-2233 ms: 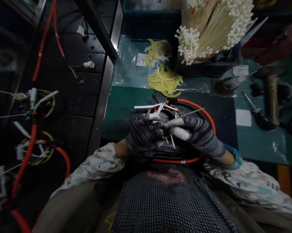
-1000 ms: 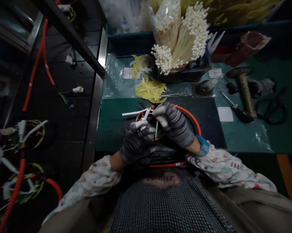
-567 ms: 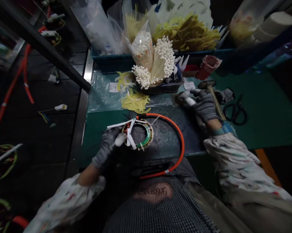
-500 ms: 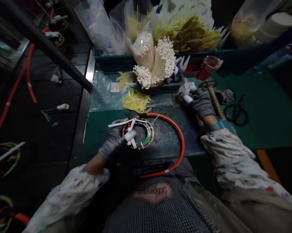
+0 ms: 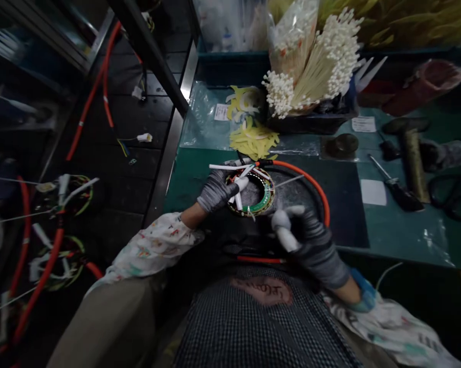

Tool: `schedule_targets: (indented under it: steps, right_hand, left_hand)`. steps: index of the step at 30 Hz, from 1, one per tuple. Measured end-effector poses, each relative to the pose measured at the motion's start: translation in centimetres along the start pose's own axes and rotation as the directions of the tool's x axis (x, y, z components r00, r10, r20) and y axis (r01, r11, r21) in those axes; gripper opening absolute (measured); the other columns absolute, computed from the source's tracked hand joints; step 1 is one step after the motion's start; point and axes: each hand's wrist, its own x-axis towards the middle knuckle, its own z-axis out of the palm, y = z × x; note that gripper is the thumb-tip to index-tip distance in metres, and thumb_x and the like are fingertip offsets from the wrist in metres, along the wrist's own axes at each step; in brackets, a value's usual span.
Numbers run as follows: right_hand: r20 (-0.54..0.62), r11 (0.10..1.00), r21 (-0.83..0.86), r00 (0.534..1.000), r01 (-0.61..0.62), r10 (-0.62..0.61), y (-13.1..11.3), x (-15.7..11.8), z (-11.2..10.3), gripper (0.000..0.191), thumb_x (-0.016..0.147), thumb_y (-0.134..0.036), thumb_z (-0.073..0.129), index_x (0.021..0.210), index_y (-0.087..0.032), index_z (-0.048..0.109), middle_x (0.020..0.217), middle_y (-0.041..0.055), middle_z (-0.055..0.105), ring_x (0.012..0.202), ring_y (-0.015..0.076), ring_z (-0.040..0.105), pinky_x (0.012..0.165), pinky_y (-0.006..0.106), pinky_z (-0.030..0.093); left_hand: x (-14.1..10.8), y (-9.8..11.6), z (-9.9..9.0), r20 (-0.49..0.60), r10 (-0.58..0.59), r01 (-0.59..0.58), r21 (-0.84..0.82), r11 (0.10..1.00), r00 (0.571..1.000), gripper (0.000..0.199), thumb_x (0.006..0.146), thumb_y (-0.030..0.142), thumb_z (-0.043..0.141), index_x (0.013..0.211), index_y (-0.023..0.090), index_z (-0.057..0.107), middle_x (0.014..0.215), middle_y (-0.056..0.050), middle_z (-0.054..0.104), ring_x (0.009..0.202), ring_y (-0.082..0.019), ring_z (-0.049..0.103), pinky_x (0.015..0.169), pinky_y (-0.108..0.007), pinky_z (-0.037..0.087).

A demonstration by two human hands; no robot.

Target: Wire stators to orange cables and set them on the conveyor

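My left hand (image 5: 222, 189), in a grey knit glove with white fingertips, grips the left side of a ring-shaped motor stator (image 5: 269, 197). The stator lies on the dark mat and carries a green circuit board strip. Several white sleeves (image 5: 230, 167) cross its left part, under my thumb. A thin pale strand (image 5: 289, 181) sticks out to the right. From its top an orange cable (image 5: 309, 179) loops right and down towards my lap. My right hand (image 5: 310, 240), gloved alike, hovers right of the stator with thumb and fingertips pinched together; anything between them is too small to make out.
Yellow strips (image 5: 253, 138) lie behind the stator, beside a bin (image 5: 314, 124) of white-tipped sticks. A brown lump (image 5: 341, 146), a black-handled tool (image 5: 402, 194) and a hammer (image 5: 414, 158) lie at right. Other stators with orange cables (image 5: 51, 266) stand at left.
My right hand has moved from beside the hammer back towards me, near the stator, uncovering the brown lump and black-handled tool. My left hand still grips the stator. The view has shifted left.
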Motion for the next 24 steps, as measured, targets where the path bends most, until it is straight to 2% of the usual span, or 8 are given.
schedule_targets:
  steps: [3,5,7,11,14,18,22,24]
  right_hand:
    - [0.022,0.981,-0.158,0.994,0.112,-0.110,-0.4,-1.9,2.0,0.032,0.102,-0.028,0.065,0.134,-0.027,0.067,0.110,0.0080,0.085,0.089,0.0251,0.084,0.079,0.038,0.071]
    - [0.096,0.963,-0.195,0.981,0.184,-0.168,-0.7,-2.2,1.7,0.032,0.104,-0.027,0.062,0.135,-0.026,0.072,0.115,0.0092,0.085,0.093,0.0254,0.084,0.080,0.036,0.071]
    - [0.152,0.938,-0.252,0.967,0.236,-0.203,-1.1,-2.2,0.8,0.032,0.105,-0.027,0.061,0.133,-0.025,0.076,0.117,0.0093,0.084,0.095,0.0252,0.084,0.079,0.035,0.070]
    - [0.200,0.911,-0.335,0.963,0.242,-0.183,-1.4,-2.6,-0.1,0.031,0.104,-0.029,0.062,0.129,-0.026,0.081,0.116,0.0074,0.084,0.090,0.0236,0.081,0.073,0.034,0.066]
    - [0.199,0.908,-0.350,0.965,0.232,-0.170,-1.6,-2.7,0.0,0.030,0.103,-0.035,0.066,0.126,-0.022,0.081,0.109,0.0089,0.085,0.084,0.0240,0.079,0.067,0.035,0.062]
    - [0.184,0.897,-0.374,0.967,0.237,-0.179,-2.8,-1.7,-0.1,0.030,0.103,-0.041,0.069,0.119,-0.020,0.084,0.100,0.0082,0.085,0.076,0.0232,0.078,0.060,0.036,0.057]
    - [0.221,0.886,-0.397,0.962,0.239,-0.160,-3.5,-0.9,-0.4,0.025,0.102,-0.038,0.068,0.118,-0.029,0.085,0.098,0.0046,0.085,0.075,0.0228,0.076,0.059,0.038,0.055]
    - [0.192,0.888,-0.391,0.965,0.241,-0.177,-3.4,-1.1,-0.5,0.023,0.101,-0.039,0.071,0.117,-0.031,0.086,0.093,0.0047,0.084,0.071,0.0229,0.074,0.057,0.038,0.053]
  left_hand:
    - [-2.3,1.4,0.3,-0.069,0.199,-0.179,0.224,0.958,0.978,0.046,0.104,0.042,0.064,0.145,0.021,0.069,0.143,-0.014,0.077,0.137,-0.030,0.072,0.119,-0.051,0.061]
    - [-4.1,2.3,0.4,-0.073,0.365,-0.319,0.350,0.881,0.928,0.043,0.108,0.043,0.063,0.145,0.023,0.068,0.143,-0.012,0.077,0.141,-0.029,0.070,0.124,-0.052,0.058]
    - [-5.7,3.1,0.4,-0.051,0.453,-0.394,0.417,0.819,0.890,0.041,0.110,0.043,0.063,0.146,0.024,0.068,0.144,-0.010,0.076,0.145,-0.030,0.068,0.124,-0.052,0.059]
    - [-7.5,4.4,0.1,0.018,0.476,-0.420,0.504,0.755,0.879,0.044,0.110,0.042,0.065,0.152,0.029,0.064,0.151,-0.009,0.073,0.152,-0.029,0.061,0.123,-0.047,0.061]
    - [-7.7,5.1,-0.2,0.068,0.488,-0.448,0.521,0.726,0.870,0.044,0.112,0.038,0.062,0.154,0.024,0.062,0.149,-0.011,0.074,0.153,-0.030,0.060,0.124,-0.047,0.060]
    - [-7.5,5.3,-0.1,0.065,0.497,-0.459,0.501,0.733,0.865,0.047,0.112,0.032,0.064,0.157,0.019,0.059,0.150,-0.015,0.072,0.154,-0.031,0.058,0.125,-0.048,0.059]
    - [-7.7,5.3,0.0,0.039,0.500,-0.456,0.477,0.751,0.865,0.052,0.112,0.031,0.064,0.163,0.025,0.054,0.154,-0.012,0.070,0.155,-0.031,0.057,0.125,-0.048,0.059]
    - [-7.6,5.7,0.1,0.041,0.470,-0.433,0.466,0.772,0.882,0.052,0.113,0.030,0.061,0.164,0.029,0.053,0.156,-0.010,0.069,0.156,-0.030,0.056,0.127,-0.048,0.058]
